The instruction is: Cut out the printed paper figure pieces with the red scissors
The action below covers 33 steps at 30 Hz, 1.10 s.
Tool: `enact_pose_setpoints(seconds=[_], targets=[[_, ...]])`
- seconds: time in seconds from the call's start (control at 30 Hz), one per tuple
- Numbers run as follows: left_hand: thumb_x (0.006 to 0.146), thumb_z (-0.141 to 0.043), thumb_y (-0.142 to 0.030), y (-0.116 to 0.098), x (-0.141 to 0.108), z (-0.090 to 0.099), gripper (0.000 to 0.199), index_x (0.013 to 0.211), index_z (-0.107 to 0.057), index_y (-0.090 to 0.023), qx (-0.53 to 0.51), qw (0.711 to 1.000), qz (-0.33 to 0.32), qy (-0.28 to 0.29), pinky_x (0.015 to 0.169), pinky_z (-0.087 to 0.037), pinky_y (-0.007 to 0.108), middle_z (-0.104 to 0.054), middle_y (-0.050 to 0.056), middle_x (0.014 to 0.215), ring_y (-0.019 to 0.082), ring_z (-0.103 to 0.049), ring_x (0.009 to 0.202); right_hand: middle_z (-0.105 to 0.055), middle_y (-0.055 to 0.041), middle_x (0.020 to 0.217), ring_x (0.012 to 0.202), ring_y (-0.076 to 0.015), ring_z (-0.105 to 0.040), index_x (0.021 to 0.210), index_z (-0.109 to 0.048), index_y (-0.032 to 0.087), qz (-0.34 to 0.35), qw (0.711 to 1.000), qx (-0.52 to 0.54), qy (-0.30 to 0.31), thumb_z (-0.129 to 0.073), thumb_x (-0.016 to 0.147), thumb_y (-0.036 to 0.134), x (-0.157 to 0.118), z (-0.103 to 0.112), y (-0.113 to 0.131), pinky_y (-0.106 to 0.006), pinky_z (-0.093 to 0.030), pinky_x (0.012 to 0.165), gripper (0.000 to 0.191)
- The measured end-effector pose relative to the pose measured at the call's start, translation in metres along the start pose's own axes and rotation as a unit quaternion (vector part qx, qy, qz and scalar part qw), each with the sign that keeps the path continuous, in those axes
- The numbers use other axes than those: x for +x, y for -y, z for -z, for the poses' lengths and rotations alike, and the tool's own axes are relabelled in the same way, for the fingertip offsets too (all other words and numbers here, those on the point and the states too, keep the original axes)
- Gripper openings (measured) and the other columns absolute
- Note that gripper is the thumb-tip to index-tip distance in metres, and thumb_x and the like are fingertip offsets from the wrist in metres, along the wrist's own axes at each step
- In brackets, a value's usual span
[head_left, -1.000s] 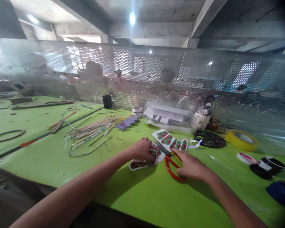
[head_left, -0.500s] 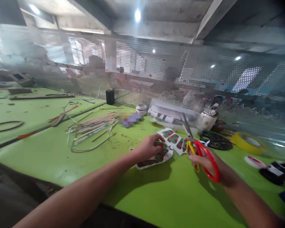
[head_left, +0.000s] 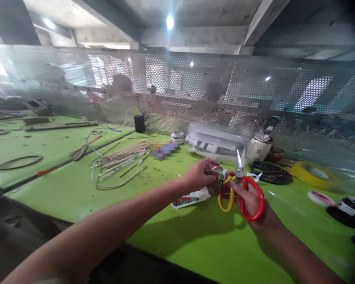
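Observation:
My left hand [head_left: 198, 173] is closed, pinching a small cut piece of red-and-green patterned sheet [head_left: 216, 173]. Close beside it, my right hand [head_left: 250, 199] is wrapped around scissors [head_left: 239, 169] with one red and one yellow handle loop. The scissor blades point up and away from me. The fingertips of my right hand are at the edge of the patterned piece, partly hidden by the yellow loop. Below my left hand lies a white-edged printed cutout [head_left: 189, 200] with a red-and-green design.
Thin sticks [head_left: 127, 156] and a pale cable [head_left: 118, 186] lie left. A plastic-wrapped roll [head_left: 214, 142], a white flask [head_left: 260, 146], yellow tape [head_left: 312, 175] and a smaller tape roll [head_left: 321, 198] stand behind and right. A perforated screen [head_left: 171, 102] borders the green table [head_left: 177, 240].
My left hand has lifted the patterned piece from the table and moved right. My right hand with the scissors has come in to meet it, with the blades turned more upright.

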<state>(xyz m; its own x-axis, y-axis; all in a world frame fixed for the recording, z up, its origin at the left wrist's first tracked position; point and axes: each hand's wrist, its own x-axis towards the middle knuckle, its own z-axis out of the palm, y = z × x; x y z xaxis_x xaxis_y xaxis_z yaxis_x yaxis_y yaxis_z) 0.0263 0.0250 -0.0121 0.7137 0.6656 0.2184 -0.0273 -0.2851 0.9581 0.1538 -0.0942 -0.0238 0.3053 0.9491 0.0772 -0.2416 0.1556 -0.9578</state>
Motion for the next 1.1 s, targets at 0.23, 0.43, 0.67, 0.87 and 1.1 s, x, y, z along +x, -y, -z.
enact_pose_setpoints(seconds=[0.23, 0.43, 0.67, 0.87, 1.1], targets=[[0.071, -0.059, -0.002, 0.003, -0.006, -0.012, 0.051, 0.120, -0.053, -0.010, -0.043, 0.999, -0.004, -0.001, 0.060, -0.046, 0.025, -0.056, -0.003, 0.069, 0.011, -0.054, 0.061, -0.075, -0.0043, 0.097, 0.092, -0.0269, -0.067, 0.123, -0.060, 0.025, 0.028, 0.999, -0.022, 0.022, -0.074, 0.077, 0.032, 0.004, 0.007, -0.007, -0.035, -0.054, 0.072, 0.049], [0.072, -0.066, -0.012, 0.015, -0.016, -0.009, 0.049, 0.120, -0.056, -0.015, -0.078, 0.996, -0.019, 0.040, 0.059, -0.045, 0.026, -0.053, -0.003, 0.070, 0.012, -0.053, 0.063, -0.074, -0.0043, 0.105, 0.096, -0.0255, -0.068, 0.135, -0.049, 0.028, 0.052, 0.996, -0.043, 0.060, -0.070, 0.083, 0.026, 0.002, 0.007, -0.015, -0.037, -0.053, 0.082, 0.056], [0.072, -0.074, -0.025, 0.012, -0.022, -0.009, 0.045, 0.114, -0.058, -0.017, -0.182, 0.979, 0.056, 0.068, 0.071, -0.048, 0.032, -0.063, 0.003, 0.082, 0.016, -0.061, 0.074, -0.069, -0.0067, 0.118, 0.107, -0.0261, -0.064, 0.141, -0.042, 0.028, 0.086, 0.993, -0.080, 0.030, -0.067, 0.084, 0.017, -0.006, 0.000, -0.012, -0.043, -0.049, 0.096, 0.063], [0.074, -0.071, -0.023, 0.001, -0.029, -0.012, 0.024, 0.093, -0.064, -0.011, -0.264, 0.951, 0.132, 0.096, 0.076, -0.050, 0.035, -0.067, 0.010, 0.086, 0.018, -0.063, 0.074, -0.062, -0.0080, 0.130, 0.117, -0.0258, -0.058, 0.144, -0.036, 0.029, 0.097, 0.992, -0.084, 0.016, -0.065, 0.086, 0.018, -0.009, -0.003, -0.008, -0.044, -0.042, 0.103, 0.066], [0.071, -0.072, -0.016, 0.005, -0.028, -0.017, 0.020, 0.088, -0.063, -0.011, -0.255, 0.961, 0.095, 0.059, 0.067, -0.051, 0.030, -0.067, 0.006, 0.076, 0.014, -0.062, 0.064, -0.062, -0.0117, 0.126, 0.118, -0.0304, -0.057, 0.142, -0.039, 0.024, 0.097, 0.987, -0.128, -0.010, -0.068, 0.082, 0.021, -0.009, -0.004, -0.011, -0.048, -0.042, 0.099, 0.066]])
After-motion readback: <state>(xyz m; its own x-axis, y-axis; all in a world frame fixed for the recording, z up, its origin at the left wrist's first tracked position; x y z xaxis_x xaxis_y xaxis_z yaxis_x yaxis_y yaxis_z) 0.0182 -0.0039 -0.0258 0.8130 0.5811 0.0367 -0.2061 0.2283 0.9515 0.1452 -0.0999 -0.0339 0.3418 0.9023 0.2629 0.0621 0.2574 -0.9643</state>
